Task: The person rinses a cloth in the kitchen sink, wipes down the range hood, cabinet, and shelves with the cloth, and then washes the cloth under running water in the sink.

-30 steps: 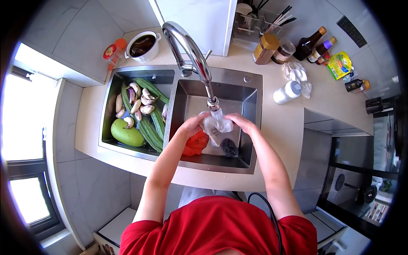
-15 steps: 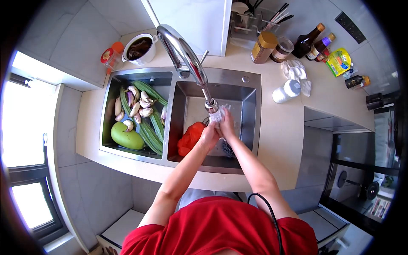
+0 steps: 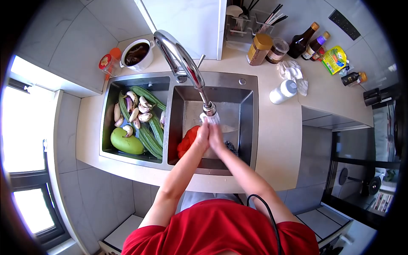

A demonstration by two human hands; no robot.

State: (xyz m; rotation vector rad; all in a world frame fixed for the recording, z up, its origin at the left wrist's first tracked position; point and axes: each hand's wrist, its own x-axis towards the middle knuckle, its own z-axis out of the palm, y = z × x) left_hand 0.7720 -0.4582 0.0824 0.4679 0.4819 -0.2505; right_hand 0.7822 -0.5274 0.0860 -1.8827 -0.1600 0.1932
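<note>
My left hand (image 3: 202,135) and my right hand (image 3: 216,137) are pressed against each other, palm side inward, over the right basin (image 3: 247,127). Water streams from the tap's spout (image 3: 209,108) onto them. The right hand is smeared by motion. Something whitish shows at the left fingertips, and I cannot make out whether it is foam, water or an object. A red-orange plastic bag (image 3: 187,142) lies in the basin beside my left hand. Partly behind my right wrist is a dark mesh scrubber (image 3: 231,147).
The left basin (image 3: 159,80) holds long green ridged gourds (image 3: 149,140), several small pale-purple eggplants (image 3: 134,114) and a large green oval fruit (image 3: 126,142). A white pot (image 3: 145,63) of dark liquid stands behind. A white bottle (image 3: 282,92), cloth (image 3: 293,72), jars and sauce bottles stand right.
My hands have come down and slightly left, nearer to me, and now press together below the spout. The water falls on the fingers. The view has shifted slightly.
</note>
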